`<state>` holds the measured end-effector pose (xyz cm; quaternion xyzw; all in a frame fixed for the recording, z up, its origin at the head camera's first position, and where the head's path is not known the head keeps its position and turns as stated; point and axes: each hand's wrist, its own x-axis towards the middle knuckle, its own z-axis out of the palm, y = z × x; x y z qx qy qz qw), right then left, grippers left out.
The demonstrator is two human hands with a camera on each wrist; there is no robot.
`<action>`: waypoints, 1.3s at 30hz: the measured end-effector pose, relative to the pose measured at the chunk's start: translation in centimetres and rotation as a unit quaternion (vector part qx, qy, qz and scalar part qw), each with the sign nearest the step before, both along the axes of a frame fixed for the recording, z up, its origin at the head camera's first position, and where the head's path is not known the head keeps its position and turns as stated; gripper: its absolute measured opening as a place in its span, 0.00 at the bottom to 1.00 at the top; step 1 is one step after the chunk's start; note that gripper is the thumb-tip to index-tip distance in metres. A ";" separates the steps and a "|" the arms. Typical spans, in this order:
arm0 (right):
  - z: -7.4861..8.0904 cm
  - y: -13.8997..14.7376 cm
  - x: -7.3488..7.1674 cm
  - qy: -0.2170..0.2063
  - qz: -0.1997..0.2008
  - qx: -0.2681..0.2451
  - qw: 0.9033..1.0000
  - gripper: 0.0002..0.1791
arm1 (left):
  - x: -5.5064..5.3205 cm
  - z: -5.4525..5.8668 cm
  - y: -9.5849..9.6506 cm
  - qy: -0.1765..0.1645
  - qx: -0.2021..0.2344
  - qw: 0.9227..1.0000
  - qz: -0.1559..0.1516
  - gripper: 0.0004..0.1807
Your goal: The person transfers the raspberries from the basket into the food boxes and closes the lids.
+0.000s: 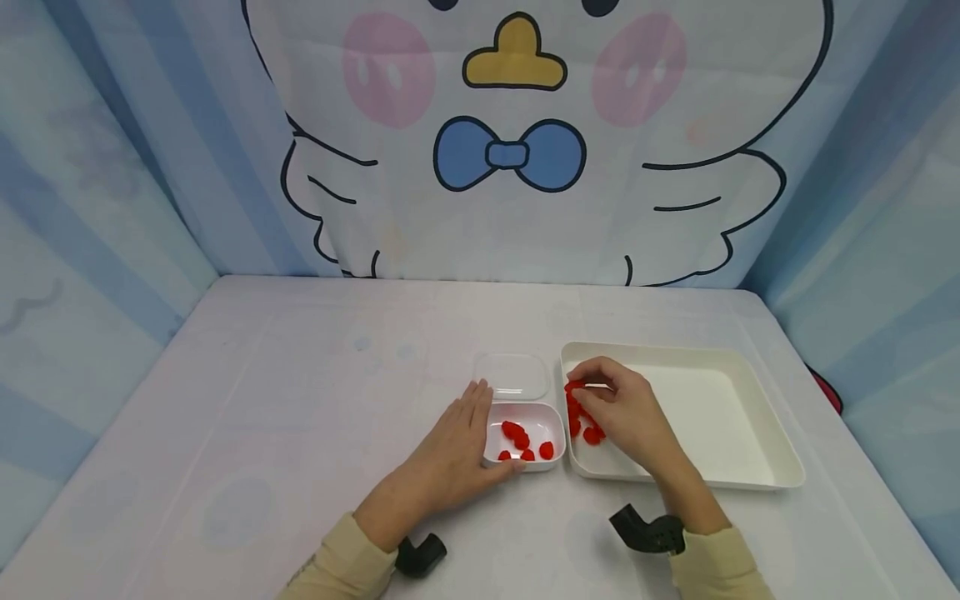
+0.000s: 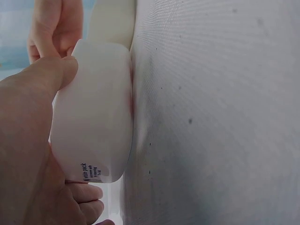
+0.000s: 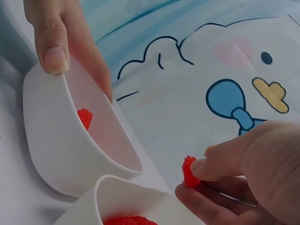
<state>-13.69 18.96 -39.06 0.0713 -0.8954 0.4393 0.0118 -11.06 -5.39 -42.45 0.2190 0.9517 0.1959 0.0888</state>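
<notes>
Red berries (image 1: 517,433) lay in a white box (image 1: 536,415) touched by the straight-fingered left hand (image 1: 453,446) and in a cream tray (image 1: 720,408) farther right, over which the right hand (image 1: 626,417) pinched one berry (image 3: 189,171), on a pale table (image 1: 225,375) before a cartoon curtain (image 1: 510,225).

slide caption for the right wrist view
Right hand pinches a red berry while left hand holds a white container.

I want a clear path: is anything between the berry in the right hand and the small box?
Only the facing rims of the tray and small box. Above those, nothing visible blocks the berry; the left hand isn't between.
</notes>
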 end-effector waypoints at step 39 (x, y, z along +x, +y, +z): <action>-0.9 -3.7 1.3 0.031 0.127 0.009 0.991 0.13 | 0.1 0.1 -0.1 0.004 0.010 1.000 -0.001 0.56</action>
